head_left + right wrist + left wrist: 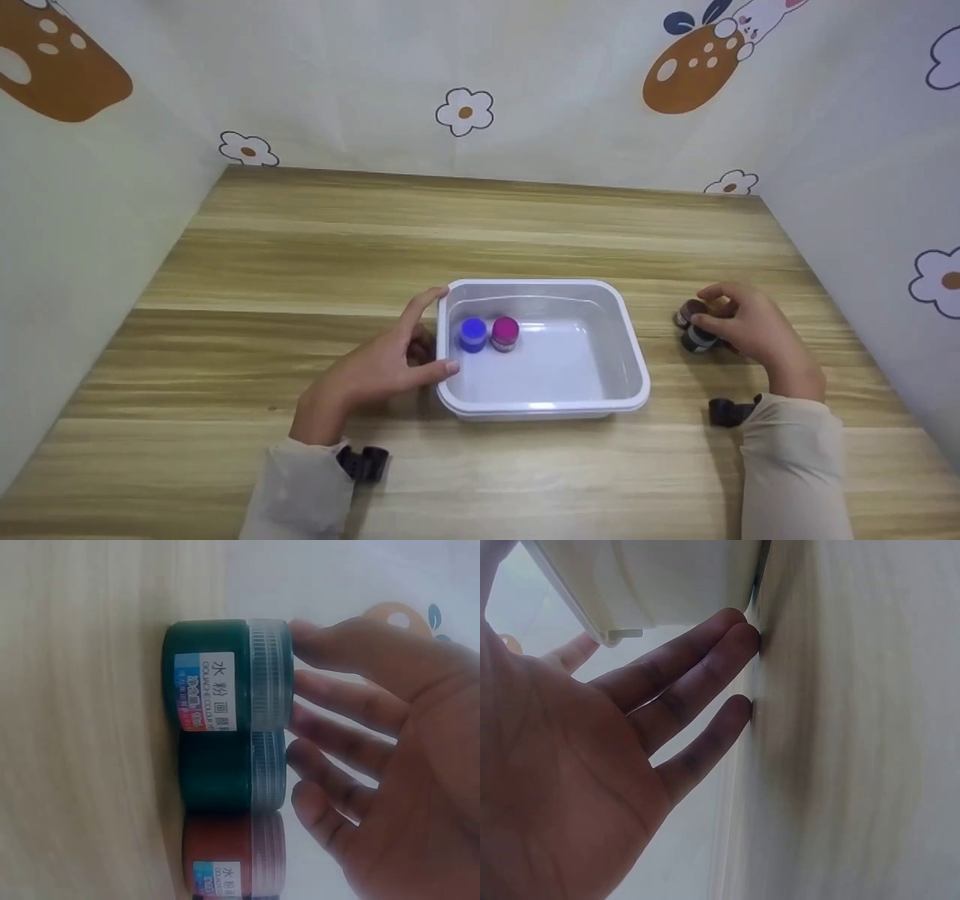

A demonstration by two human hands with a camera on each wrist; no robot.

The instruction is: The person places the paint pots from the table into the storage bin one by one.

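A white plastic tub (536,407) stands on the wooden table, holding a blue paint jar (473,335) and a magenta paint jar (505,334) at its left side. My left hand (382,364) rests against the tub's left end, thumb and index finger at the rim. In the left wrist view its other fingers (697,679) reach down to the tabletop. My right hand (750,326) hovers at a group of gouache jars, its fingers near their lids. The right wrist view shows a dark green jar (210,675), another green one (217,772) and a reddish-brown one (221,847).
Pale walls (360,90) printed with flowers and orange shapes close in the back and both sides of the table (480,225). Black wrist mounts (365,464) sit at both sleeves. Bare wood lies between the tub and the jars on the right.
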